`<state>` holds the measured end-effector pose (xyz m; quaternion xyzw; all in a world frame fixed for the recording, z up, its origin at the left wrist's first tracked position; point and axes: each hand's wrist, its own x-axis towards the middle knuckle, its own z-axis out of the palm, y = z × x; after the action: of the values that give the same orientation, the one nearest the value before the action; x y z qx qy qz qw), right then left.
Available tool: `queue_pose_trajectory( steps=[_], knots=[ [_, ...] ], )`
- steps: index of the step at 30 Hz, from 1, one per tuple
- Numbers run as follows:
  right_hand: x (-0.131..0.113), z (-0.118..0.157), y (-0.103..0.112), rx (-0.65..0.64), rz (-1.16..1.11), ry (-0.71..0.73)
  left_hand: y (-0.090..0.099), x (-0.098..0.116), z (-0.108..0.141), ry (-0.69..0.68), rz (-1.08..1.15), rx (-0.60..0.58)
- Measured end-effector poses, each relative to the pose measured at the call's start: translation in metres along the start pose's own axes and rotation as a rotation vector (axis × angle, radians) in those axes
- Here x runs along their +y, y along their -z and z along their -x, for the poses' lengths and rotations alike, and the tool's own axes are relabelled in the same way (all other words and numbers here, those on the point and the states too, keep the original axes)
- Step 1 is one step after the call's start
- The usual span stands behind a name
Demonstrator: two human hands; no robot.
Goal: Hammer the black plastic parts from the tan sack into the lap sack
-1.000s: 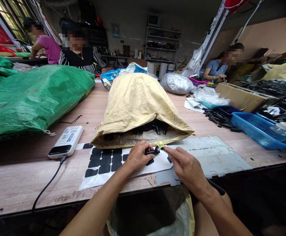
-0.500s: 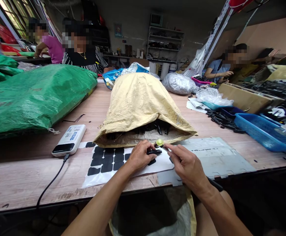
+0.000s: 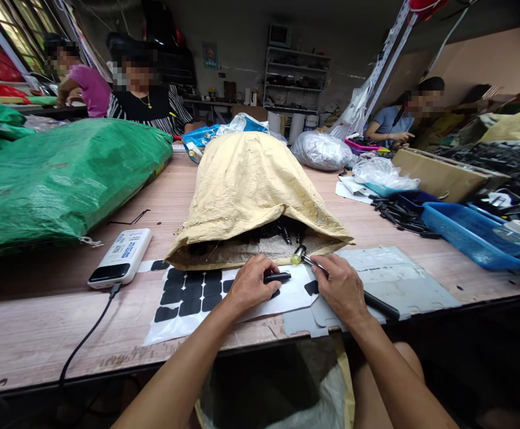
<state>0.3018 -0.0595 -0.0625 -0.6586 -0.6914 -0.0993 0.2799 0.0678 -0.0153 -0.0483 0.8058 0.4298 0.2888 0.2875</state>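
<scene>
My left hand (image 3: 254, 282) is closed around a short black rod-like part (image 3: 278, 277), holding it over the white sheet; its exact kind is unclear. In my right hand (image 3: 341, 287) is a small hammer (image 3: 380, 305) with a metal shaft, a yellow-tipped head and a black grip that sticks out behind the palm. The hammer head is just above and right of the black part, apart from it. Beneath both hands lies a white sheet (image 3: 293, 296) bearing rows of black rounded stickers (image 3: 191, 293). A yellow woven sack (image 3: 251, 179) opens toward me, with black parts (image 3: 282, 231) inside.
A power bank (image 3: 120, 257) with a cable lies left, near a big green sack (image 3: 63, 173). Grey board (image 3: 389, 286) is under my right hand. Blue trays (image 3: 466, 238) and loose black parts (image 3: 398, 217) are at right. Three people sit beyond. Another sack (image 3: 344, 381) hangs open below the table edge.
The hammer has turned in my right hand, its yellow end now pointing down-left and its black grip more exposed. My left hand keeps the black part in almost the same place.
</scene>
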Motion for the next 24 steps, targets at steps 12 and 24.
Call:
queue_pose_trajectory(
  steps=[12,24],
  knots=[
    [-0.001,0.001,0.000,0.006,0.035,0.000,-0.001,-0.003,0.001,-0.031,-0.034,-0.036],
    [0.000,0.002,0.000,0.013,0.022,0.017,0.015,0.080,0.070,-0.198,0.116,-0.482]
  ],
)
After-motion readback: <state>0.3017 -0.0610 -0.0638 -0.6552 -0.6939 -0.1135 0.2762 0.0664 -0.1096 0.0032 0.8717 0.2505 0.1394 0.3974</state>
